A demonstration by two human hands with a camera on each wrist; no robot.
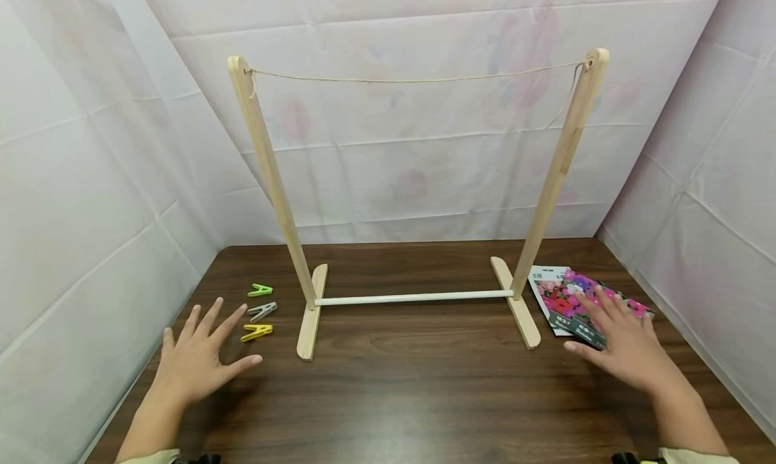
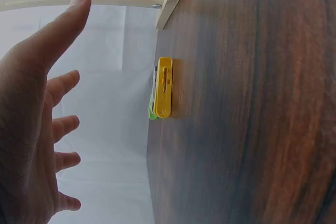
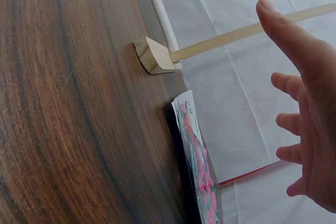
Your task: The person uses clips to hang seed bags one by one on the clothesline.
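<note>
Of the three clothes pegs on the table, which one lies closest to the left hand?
The yellow peg: it lies just past the fingertips of the left hand, at the near end of the row. The grey peg and the green peg lie farther back.

A dark wood-grain table (image 1: 424, 383) stands enclosed on three sides by creased white sheeting (image 1: 394, 154) with faint floral print, hung as walls, under soft, even light.

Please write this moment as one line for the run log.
left hand: open, near yellow clip | right hand: open, over flower packets | string: bare
</note>
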